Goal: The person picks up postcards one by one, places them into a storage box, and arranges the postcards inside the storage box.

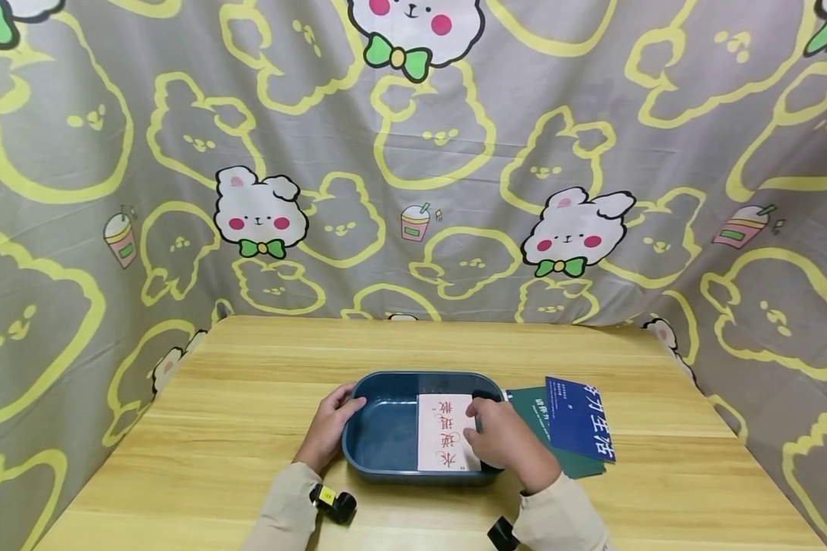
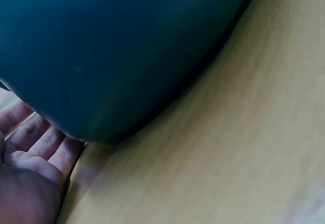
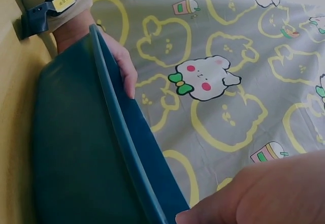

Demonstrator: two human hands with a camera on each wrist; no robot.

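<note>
- Tray: the blue tray (image 1: 384, 438) stands on the tabletop (image 1: 269, 383), lower centre of the head view. Its long axis runs left to right in the frame.
- Card: the pale card (image 1: 443, 434) with red characters is within the tray's outline, right of its middle. Its longer side appears to run top to bottom in the frame, across the tray's long axis. Whether it is flat on the tray floor or raised cannot be told.
- Governing relation: the card lies immediately left of the right hand (image 1: 501, 434), at its fingertips. The right hand is the nearer of the two; the left hand (image 1: 332, 422) is at the opposite end of the tray, with the bare left half of the tray between it and the card.
- Left hand state: partly closed on the tray's left end, thumb over the rim, fingers against the outer wall.
- Right hand state: thumb and fingers bent, slightly apart, over the card's right edge. Whether they pinch it or only touch it cannot be told.
- Adjacent items: right of the tray, the blue sheet (image 1: 579, 419) overlaps the green sheet (image 1: 582, 465).
</note>
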